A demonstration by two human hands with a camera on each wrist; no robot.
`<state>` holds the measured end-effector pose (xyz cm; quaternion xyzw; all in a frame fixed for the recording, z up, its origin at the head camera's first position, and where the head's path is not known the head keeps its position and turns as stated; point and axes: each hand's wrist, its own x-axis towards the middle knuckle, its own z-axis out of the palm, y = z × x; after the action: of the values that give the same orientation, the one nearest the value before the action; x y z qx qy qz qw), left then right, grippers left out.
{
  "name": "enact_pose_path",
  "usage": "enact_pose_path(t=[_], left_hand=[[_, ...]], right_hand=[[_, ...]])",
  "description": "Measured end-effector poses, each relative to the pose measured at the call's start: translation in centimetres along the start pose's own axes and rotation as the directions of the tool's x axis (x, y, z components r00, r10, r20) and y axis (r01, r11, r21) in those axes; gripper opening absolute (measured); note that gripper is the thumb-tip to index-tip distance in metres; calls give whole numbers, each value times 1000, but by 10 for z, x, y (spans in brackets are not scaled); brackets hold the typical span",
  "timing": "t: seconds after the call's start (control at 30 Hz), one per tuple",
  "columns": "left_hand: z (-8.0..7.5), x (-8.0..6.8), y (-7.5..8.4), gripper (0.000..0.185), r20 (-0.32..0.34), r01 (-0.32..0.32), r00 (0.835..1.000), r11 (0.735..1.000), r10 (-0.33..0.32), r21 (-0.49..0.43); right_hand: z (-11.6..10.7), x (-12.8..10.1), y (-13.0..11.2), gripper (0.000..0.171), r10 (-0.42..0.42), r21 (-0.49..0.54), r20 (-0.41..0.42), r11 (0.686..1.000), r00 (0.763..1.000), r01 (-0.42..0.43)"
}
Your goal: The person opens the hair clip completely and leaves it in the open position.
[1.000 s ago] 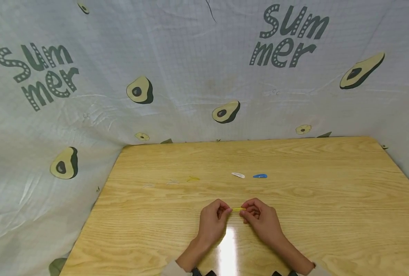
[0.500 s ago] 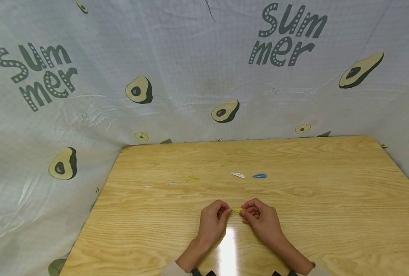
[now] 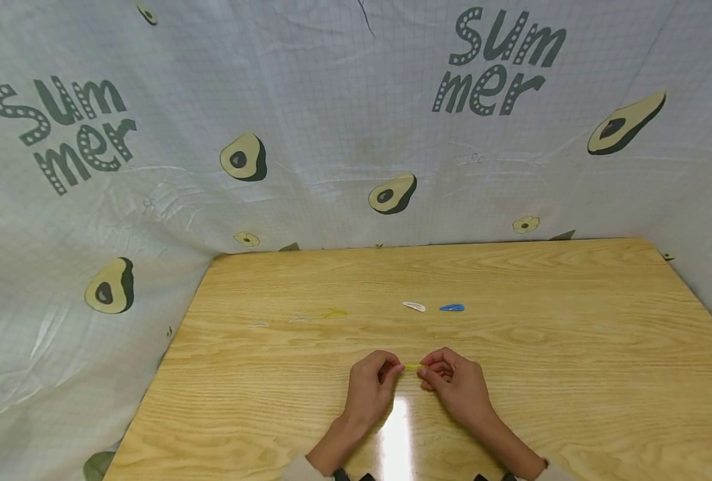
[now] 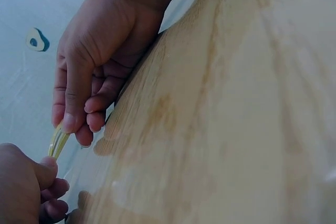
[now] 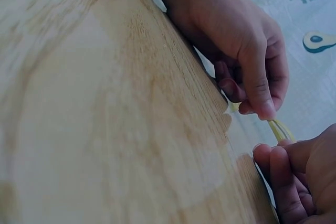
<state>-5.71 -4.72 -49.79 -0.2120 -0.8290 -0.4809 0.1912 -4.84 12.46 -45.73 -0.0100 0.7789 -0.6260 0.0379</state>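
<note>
Low over the front middle of the table, both hands hold a yellow snap hair clip (image 3: 414, 366) by its two ends. The left hand (image 3: 371, 384) pinches the left end between thumb and fingertips. At the other end, the right hand (image 3: 457, 382) pinches it the same way. In the left wrist view the clip (image 4: 59, 142) shows a slit along its length, with the right hand (image 4: 100, 61) above and the left hand (image 4: 21, 187) at lower left. In the right wrist view the clip (image 5: 281, 130) spans the two thumbs; its ends are hidden by fingers.
Behind the hands lie a white hair clip (image 3: 414, 306) and a blue hair clip (image 3: 452, 308). To their left are a thin forked yellow piece (image 3: 335, 312) and two thin white pieces (image 3: 300, 318), too small to make out well. A printed curtain (image 3: 308, 120) borders the wooden table (image 3: 572, 374).
</note>
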Motion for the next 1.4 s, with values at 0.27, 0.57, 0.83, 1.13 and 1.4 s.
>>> enact_pose_path(t=[0.27,0.57,0.83,1.13,1.4], left_hand=[[-1,0,2,13,1,12,1000,1000,-12,-4],[-1,0,2,14,0,50,999,999,-50,-9],[-2,0,3,14,-3,77,997,997,-77,-15],[-1,-1,2,13,9,66,998,998,-66,2],[-1,1,3,13,5,53,999,999,-53,7]], right_hand=[[1,3,11,10,5,-12,-14,1000,1000,-5],[2,2,8,9,-8,-9,-27,1000,1000,8],[-1,-4,-7,9,-67,-6,17,998,998,67],[2,4,18,10,-26,-21,-24,999,999,25],[0,6,24,11,-38,16,-13,999,999,39]])
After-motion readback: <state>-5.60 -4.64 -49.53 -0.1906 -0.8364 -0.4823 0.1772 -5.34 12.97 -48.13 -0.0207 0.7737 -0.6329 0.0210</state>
